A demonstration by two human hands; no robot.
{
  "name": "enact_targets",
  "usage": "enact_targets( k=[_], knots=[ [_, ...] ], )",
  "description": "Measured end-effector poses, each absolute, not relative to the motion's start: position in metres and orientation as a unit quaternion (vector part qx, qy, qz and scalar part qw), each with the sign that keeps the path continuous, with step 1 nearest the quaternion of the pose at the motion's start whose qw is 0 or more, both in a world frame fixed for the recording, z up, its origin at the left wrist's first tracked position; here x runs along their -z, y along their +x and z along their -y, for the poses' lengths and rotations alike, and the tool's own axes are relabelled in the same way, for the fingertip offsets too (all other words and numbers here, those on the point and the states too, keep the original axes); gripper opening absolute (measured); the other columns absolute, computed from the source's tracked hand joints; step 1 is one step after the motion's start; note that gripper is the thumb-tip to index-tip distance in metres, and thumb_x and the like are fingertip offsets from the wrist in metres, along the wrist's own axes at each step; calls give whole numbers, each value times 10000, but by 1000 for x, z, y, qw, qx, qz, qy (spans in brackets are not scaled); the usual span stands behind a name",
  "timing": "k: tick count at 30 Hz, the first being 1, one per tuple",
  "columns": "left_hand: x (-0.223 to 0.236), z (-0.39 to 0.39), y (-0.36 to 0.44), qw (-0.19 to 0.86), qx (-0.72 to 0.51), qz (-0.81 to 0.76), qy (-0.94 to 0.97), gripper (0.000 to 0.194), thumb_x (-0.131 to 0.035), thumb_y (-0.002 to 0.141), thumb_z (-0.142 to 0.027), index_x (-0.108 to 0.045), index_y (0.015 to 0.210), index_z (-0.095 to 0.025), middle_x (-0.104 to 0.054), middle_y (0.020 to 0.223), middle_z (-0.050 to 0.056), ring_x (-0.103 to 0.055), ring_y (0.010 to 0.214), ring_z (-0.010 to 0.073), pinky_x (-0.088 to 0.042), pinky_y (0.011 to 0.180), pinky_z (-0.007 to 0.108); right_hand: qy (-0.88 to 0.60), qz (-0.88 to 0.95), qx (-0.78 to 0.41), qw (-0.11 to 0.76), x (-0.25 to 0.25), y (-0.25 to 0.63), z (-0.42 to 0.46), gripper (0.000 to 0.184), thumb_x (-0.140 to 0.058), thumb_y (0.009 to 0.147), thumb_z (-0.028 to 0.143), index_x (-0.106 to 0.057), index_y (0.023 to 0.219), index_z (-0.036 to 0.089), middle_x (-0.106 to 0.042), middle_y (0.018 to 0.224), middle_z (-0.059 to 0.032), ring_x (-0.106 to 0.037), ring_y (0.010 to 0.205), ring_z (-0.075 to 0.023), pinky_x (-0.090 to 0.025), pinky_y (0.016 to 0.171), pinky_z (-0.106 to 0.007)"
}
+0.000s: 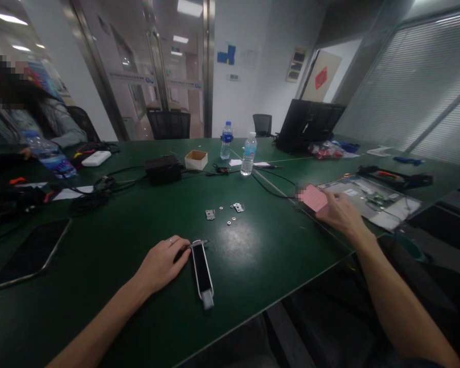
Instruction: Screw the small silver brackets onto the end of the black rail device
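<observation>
My left hand (pixel 163 263) rests on the green table, its fingers bent and closed on a thin metal piece (pixel 204 241) at the top end of a slim device. This device (pixel 202 271) has a long black face, a white frame and a pale grey tip pointing toward me. Out to the right, my right hand (pixel 341 212) is raised and pinches a pink paper card (pixel 315 198) with faint lines. Between the hands lie two small metal brackets, one at left (pixel 210 214) and one at right (pixel 238 207), with several small nuts or washers (pixel 229 223).
A phone (pixel 32 250) lies at left. Farther back stand a black box (pixel 163 169) with cables, a small open carton (pixel 196 160) and water bottles (pixel 248 156). At right is an opened panel (pixel 383 202) with a circuit board. A person (pixel 57 120) sits at far left.
</observation>
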State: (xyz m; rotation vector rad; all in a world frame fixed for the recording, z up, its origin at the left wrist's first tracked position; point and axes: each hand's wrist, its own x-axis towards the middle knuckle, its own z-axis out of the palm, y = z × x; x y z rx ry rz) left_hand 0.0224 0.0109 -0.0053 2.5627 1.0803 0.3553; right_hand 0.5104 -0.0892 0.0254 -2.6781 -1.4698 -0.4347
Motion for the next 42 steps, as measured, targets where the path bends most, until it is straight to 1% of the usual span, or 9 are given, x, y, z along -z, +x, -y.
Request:
enact_targets(
  k=[4,8,19,25,30,36,42],
  knots=[
    [5,-11,22,168,-125,-378,902,372,-355,927,-398,-623,1082,-192,-628,1040,74,-595,896,224,-515,774,349,-870,474,130,40,-27,507,90,711,-617,737,400,-353,1366,199,-445,1239,-178,-510,1065,-349,-454,834,-404],
    [5,-11,22,162,-132,-371,905,378,-348,932,-405,-628,1068,-190,-626,1029,74,-602,888,225,-517,764,349,-867,479,128,42,-26,510,90,657,-607,742,404,-395,1327,192,-437,1253,-181,-526,1039,-340,-463,812,-396],
    [6,-12,20,165,-122,-373,905,389,-341,935,-404,-614,1100,-181,-613,1047,76,-596,889,223,-513,744,342,-863,486,132,46,-28,508,90,631,-608,755,400,-417,1324,205,-460,1228,-171,-510,1051,-344,-457,809,-401],
    [6,-12,22,156,-126,-367,908,390,-333,938,-398,-615,1090,-176,-613,1041,78,-596,897,222,-512,753,342,-849,502,155,55,-22,515,90,582,-605,745,390,-471,1280,206,-467,1216,-164,-520,1043,-333,-464,800,-397],
    [7,-12,22,146,-129,-363,911,383,-333,938,-394,-618,1077,-178,-618,1025,75,-601,881,220,-512,757,343,-825,530,183,69,-13,527,89,547,-616,734,393,-520,1239,205,-487,1172,-154,-542,994,-317,-468,779,-385],
    [9,-13,20,143,-139,-362,911,363,-348,938,-396,-626,1063,-198,-626,1021,66,-608,873,218,-515,744,332,-828,523,184,89,-13,528,90,632,-611,734,440,-468,1288,171,-523,1124,-171,-543,983,-347,-463,755,-406],
    [9,-13,21,146,-139,-364,909,366,-352,936,-397,-628,1072,-197,-629,1021,66,-608,869,214,-516,741,324,-854,487,158,93,-12,543,90,677,-636,715,461,-459,1274,123,-578,1106,-189,-576,962,-348,-462,742,-395]
  ],
)
